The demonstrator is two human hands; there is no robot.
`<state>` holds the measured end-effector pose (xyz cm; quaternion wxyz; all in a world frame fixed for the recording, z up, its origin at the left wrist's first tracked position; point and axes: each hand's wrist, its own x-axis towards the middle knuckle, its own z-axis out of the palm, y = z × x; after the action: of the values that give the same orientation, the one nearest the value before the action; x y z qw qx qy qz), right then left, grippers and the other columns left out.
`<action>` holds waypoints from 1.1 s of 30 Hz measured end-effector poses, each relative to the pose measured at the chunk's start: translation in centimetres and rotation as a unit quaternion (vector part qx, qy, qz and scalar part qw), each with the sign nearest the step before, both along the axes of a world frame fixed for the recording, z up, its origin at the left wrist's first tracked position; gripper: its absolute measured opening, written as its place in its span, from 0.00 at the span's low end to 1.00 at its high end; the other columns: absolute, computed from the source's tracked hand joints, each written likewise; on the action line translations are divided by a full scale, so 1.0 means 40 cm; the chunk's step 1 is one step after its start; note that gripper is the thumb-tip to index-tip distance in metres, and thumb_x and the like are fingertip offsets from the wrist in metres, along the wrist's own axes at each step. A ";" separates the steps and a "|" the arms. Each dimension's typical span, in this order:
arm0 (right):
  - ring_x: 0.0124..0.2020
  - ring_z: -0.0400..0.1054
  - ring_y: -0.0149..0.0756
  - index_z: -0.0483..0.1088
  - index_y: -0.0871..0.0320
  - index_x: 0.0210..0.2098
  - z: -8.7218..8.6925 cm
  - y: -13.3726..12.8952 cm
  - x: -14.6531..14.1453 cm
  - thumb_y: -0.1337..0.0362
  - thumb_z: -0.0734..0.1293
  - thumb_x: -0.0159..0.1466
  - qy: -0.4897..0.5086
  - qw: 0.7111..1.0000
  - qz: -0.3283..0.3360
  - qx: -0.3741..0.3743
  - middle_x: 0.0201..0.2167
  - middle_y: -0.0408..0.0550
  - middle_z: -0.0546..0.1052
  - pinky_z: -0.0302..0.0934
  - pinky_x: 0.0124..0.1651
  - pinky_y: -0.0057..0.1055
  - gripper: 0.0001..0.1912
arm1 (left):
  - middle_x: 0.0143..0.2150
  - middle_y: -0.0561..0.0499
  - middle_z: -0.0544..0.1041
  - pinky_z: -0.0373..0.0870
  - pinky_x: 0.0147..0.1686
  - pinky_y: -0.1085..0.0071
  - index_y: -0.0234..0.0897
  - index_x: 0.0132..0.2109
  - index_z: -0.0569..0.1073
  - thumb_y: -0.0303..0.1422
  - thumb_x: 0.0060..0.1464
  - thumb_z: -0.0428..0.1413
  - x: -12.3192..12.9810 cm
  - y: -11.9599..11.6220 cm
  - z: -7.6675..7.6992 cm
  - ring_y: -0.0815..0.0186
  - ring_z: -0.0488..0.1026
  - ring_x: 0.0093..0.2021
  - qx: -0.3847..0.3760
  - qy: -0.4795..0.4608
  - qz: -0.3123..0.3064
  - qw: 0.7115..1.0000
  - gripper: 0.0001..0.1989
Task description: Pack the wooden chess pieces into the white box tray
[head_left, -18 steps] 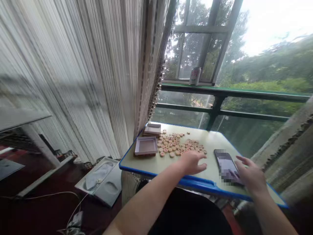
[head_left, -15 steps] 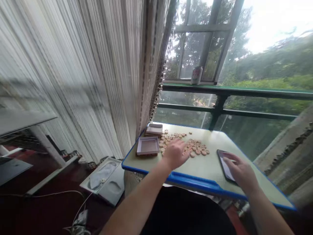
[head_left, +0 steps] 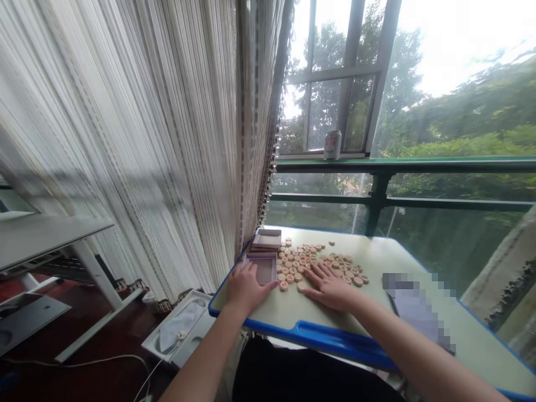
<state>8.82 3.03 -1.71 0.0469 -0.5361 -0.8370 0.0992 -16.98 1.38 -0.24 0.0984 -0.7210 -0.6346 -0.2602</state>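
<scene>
Open boxes [head_left: 266,268]: two, one at counter's [head_left: 368,251] far left corner, one along left edge. Round pieces [head_left: 296,263]: several dozen; exact count unclear, some covered by right hand [head_left: 330,287]. Lone piece [head_left: 331,243] near far edge: one. Phone [head_left: 419,312]: one, blurred, toward right edge. Can [head_left: 332,145]: one, beyond far edge. Hands: two.

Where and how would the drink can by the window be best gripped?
Probably around the middle of the can, across its left and right sides, coming level from the room side. It stands upright on the green ledge, its round wall uncovered, with the window frame behind.
</scene>
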 end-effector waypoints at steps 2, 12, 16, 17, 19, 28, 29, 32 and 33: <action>0.67 0.29 0.47 0.43 0.53 0.66 0.002 0.029 0.003 0.35 0.47 0.59 0.008 1.000 0.001 0.010 0.68 0.51 0.40 0.26 0.65 0.47 0.43 | 0.49 0.39 0.73 0.59 0.52 0.60 0.33 0.46 0.73 0.62 0.44 0.47 0.009 0.020 0.009 0.50 0.65 0.53 -0.009 0.007 -0.012 1.000 0.37; 0.66 0.40 0.45 0.57 0.51 0.62 0.000 0.026 -0.007 0.47 0.50 0.66 0.093 0.984 0.025 0.153 0.66 0.50 0.53 0.35 0.64 0.49 0.29 | 0.49 0.40 0.74 0.62 0.49 0.61 0.36 0.45 0.75 0.56 0.53 0.43 0.076 0.128 0.050 0.51 0.68 0.51 -0.036 0.011 -0.054 0.998 0.32; 0.58 0.55 0.44 0.72 0.53 0.43 0.013 -0.001 -0.038 0.52 0.57 0.64 0.122 0.970 0.127 0.170 0.53 0.49 0.69 0.51 0.58 0.42 0.18 | 0.41 0.39 0.78 0.66 0.43 0.60 0.36 0.44 0.76 0.57 0.49 0.46 0.075 0.187 0.114 0.50 0.73 0.43 -0.071 -0.019 -0.058 0.996 0.31; 0.55 0.57 0.43 0.72 0.53 0.41 0.014 -0.001 -0.044 0.53 0.58 0.63 0.128 0.968 0.133 0.173 0.49 0.49 0.71 0.53 0.56 0.41 0.16 | 0.40 0.40 0.78 0.67 0.41 0.61 0.36 0.44 0.76 0.56 0.50 0.47 0.073 0.208 0.131 0.52 0.74 0.41 -0.087 -0.045 -0.071 0.993 0.30; 0.51 0.59 0.42 0.71 0.54 0.41 0.013 0.004 -0.049 0.54 0.60 0.62 0.140 0.966 0.126 0.179 0.45 0.48 0.73 0.56 0.54 0.39 0.14 | 0.41 0.44 0.79 0.67 0.42 0.64 0.37 0.42 0.77 0.52 0.51 0.48 0.062 0.253 0.156 0.56 0.74 0.42 -0.087 -0.116 -0.151 0.978 0.25; 0.49 0.60 0.43 0.72 0.54 0.39 -0.003 0.054 -0.013 0.68 0.60 0.61 0.155 0.968 0.033 0.195 0.42 0.49 0.74 0.57 0.50 0.39 0.10 | 0.29 0.48 0.79 0.71 0.39 0.68 0.34 0.29 0.77 0.43 0.50 0.51 -0.033 0.341 0.091 0.63 0.75 0.32 -0.033 -0.383 -0.189 0.904 0.18; 0.49 0.60 0.42 0.72 0.55 0.39 -0.003 0.057 -0.012 0.69 0.61 0.60 0.165 0.965 0.026 0.202 0.43 0.49 0.74 0.57 0.50 0.39 0.11 | 0.28 0.48 0.79 0.71 0.39 0.68 0.34 0.28 0.77 0.44 0.51 0.51 -0.031 0.337 0.084 0.63 0.75 0.32 -0.030 -0.367 -0.176 0.913 0.18; 0.46 0.61 0.41 0.73 0.55 0.39 0.000 0.055 -0.012 0.68 0.63 0.59 0.204 0.951 0.032 0.231 0.41 0.49 0.74 0.59 0.49 0.37 0.10 | 0.30 0.48 0.80 0.70 0.40 0.67 0.35 0.29 0.77 0.46 0.50 0.51 -0.009 0.327 0.073 0.60 0.75 0.35 -0.058 -0.264 -0.166 0.948 0.19; 0.45 0.62 0.40 0.73 0.55 0.38 0.002 0.052 -0.013 0.67 0.63 0.59 0.208 0.948 0.053 0.234 0.39 0.49 0.75 0.59 0.47 0.36 0.09 | 0.32 0.49 0.80 0.69 0.42 0.67 0.36 0.31 0.78 0.46 0.49 0.51 0.000 0.326 0.071 0.59 0.75 0.37 -0.063 -0.229 -0.180 0.955 0.19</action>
<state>8.31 5.12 -1.64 0.3388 -0.4319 -0.8358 0.0125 -16.98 14.41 2.59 -0.1433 -0.7492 -0.5151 -0.3909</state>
